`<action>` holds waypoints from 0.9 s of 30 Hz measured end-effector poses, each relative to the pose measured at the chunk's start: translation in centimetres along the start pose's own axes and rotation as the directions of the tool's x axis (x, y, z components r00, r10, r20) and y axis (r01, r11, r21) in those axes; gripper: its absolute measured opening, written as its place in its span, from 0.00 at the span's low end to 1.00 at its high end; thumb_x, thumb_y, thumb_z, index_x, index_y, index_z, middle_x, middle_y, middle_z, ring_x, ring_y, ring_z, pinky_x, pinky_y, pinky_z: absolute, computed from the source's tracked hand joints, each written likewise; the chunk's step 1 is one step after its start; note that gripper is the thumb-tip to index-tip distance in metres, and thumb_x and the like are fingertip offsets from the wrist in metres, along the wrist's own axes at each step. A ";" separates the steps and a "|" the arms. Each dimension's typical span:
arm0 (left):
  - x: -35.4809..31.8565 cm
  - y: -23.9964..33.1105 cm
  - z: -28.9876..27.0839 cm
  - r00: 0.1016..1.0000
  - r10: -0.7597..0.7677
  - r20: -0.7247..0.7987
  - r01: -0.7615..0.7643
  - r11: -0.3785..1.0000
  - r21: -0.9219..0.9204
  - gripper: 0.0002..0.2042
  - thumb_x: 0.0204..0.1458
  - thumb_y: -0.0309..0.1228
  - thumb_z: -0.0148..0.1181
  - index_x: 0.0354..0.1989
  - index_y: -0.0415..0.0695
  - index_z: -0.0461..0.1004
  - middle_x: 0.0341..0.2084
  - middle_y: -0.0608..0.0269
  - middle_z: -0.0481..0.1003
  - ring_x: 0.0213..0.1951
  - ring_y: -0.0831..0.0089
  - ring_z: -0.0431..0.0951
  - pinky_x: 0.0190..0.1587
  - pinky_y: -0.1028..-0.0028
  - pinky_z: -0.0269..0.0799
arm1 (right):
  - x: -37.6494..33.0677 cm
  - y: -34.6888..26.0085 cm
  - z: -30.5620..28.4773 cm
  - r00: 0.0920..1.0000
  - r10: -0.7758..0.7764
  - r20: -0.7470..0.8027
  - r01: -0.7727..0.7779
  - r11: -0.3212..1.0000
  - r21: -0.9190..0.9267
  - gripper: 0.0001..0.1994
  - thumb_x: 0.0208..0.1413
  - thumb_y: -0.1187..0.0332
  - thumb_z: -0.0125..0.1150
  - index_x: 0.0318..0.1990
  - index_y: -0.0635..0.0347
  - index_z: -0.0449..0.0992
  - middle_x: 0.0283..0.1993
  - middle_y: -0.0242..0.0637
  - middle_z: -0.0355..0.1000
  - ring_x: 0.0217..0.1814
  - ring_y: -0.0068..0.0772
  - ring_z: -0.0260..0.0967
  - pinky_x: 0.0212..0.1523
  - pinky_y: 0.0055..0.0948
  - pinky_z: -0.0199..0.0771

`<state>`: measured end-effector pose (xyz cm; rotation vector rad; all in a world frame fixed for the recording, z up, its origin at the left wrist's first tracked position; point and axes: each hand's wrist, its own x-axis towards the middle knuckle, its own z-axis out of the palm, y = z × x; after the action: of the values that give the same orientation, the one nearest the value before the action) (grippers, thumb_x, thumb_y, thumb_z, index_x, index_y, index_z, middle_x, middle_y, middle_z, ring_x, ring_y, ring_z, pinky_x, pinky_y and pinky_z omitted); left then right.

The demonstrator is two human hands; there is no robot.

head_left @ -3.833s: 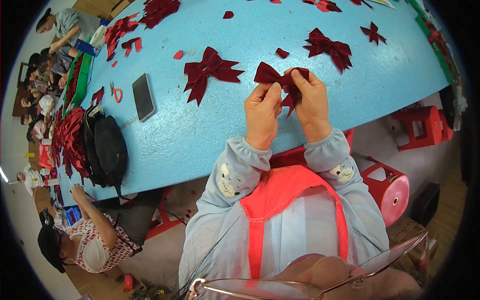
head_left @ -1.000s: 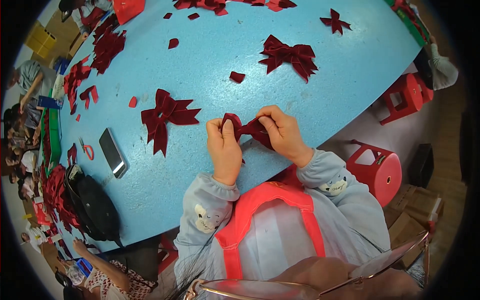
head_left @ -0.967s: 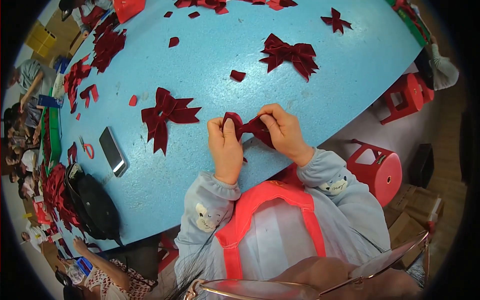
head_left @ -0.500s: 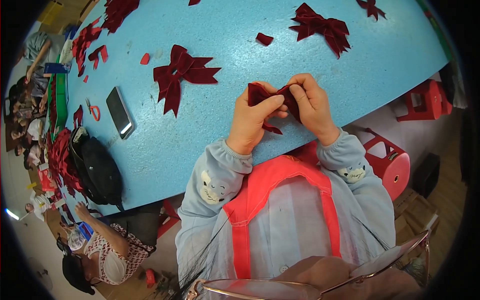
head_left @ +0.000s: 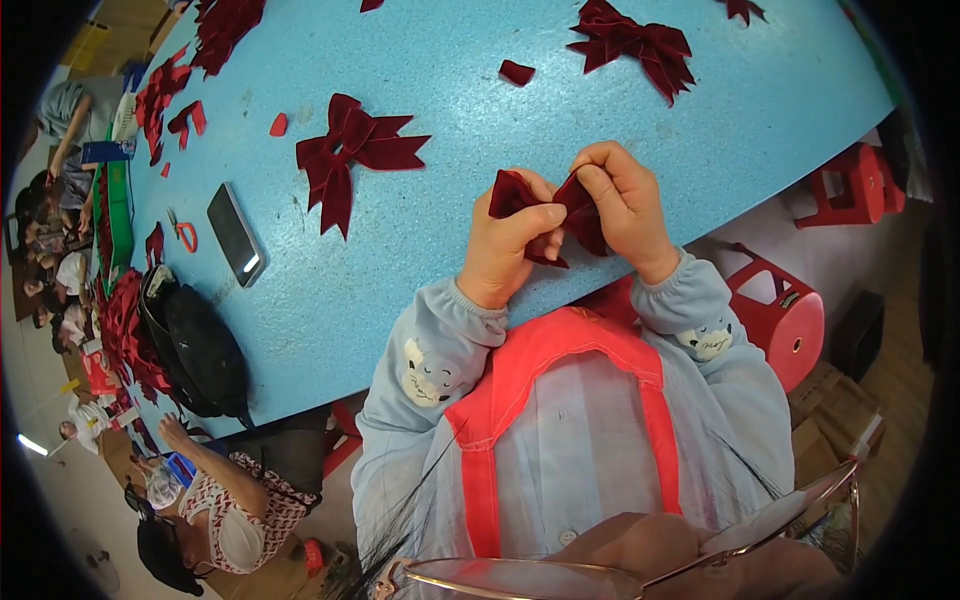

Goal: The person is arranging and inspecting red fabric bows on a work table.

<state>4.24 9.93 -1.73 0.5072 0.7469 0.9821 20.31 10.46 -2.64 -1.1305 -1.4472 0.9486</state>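
Between my hands, just above the near edge of the blue table (head_left: 330, 320), is a dark red velvet bow (head_left: 583, 215). My left hand (head_left: 508, 240) pinches its middle and left loop, thumb on top. With thumb and forefinger, my right hand (head_left: 622, 205) grips the right loop. The fingers hide part of the bow's centre. Left of my hands lies a flat velvet bow (head_left: 352, 155) with several notched tails. Another velvet bow (head_left: 632, 48) rests farther off, beyond my right hand.
A phone (head_left: 235, 235), orange-handled scissors (head_left: 185, 232) and a black bag (head_left: 195, 345) lie on the left. Velvet scraps (head_left: 517, 72) and ribbon piles (head_left: 225, 35) are scattered about. A co-worker (head_left: 235, 510) sits at lower left. Red stools (head_left: 790, 335) stand to the right.
My right hand has pulled the bow's right loop outward and down, so more of it shows. The bow's centre now sits under my left thumb. The view has shifted slightly.
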 end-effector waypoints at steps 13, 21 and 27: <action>-1.6 1.2 -1.2 0.986 0.166 0.006 -0.159 0.936 0.314 0.07 0.43 0.22 0.59 0.29 0.41 0.66 0.22 0.64 0.70 0.18 0.80 0.68 0.19 0.80 0.63 | 0.2 -0.1 0.7 0.974 -0.158 0.161 0.170 0.983 -0.064 0.05 0.55 0.77 0.49 0.38 0.63 0.70 0.31 0.33 0.69 0.31 0.21 0.66 0.32 0.21 0.67; -1.8 1.3 -1.9 0.994 0.035 -0.104 -0.038 0.999 -0.035 0.07 0.46 0.23 0.59 0.30 0.41 0.65 0.23 0.60 0.71 0.19 0.75 0.70 0.20 0.78 0.66 | 1.0 -0.7 -0.1 0.912 0.232 0.339 -0.366 0.834 0.413 0.12 0.53 0.76 0.51 0.46 0.62 0.67 0.38 0.32 0.69 0.39 0.21 0.66 0.43 0.21 0.66; -1.5 0.6 -0.6 0.998 -0.013 -0.068 0.012 1.000 -0.017 0.08 0.46 0.24 0.59 0.32 0.40 0.66 0.23 0.59 0.72 0.22 0.73 0.72 0.23 0.77 0.68 | 1.0 -0.5 0.1 0.899 0.212 0.383 -0.337 0.893 0.298 0.12 0.53 0.74 0.52 0.46 0.63 0.68 0.39 0.30 0.69 0.40 0.18 0.66 0.42 0.21 0.67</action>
<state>2.90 8.90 -1.24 0.4559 0.8019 0.9972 20.13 11.29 -1.96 -0.9417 -1.3198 1.6114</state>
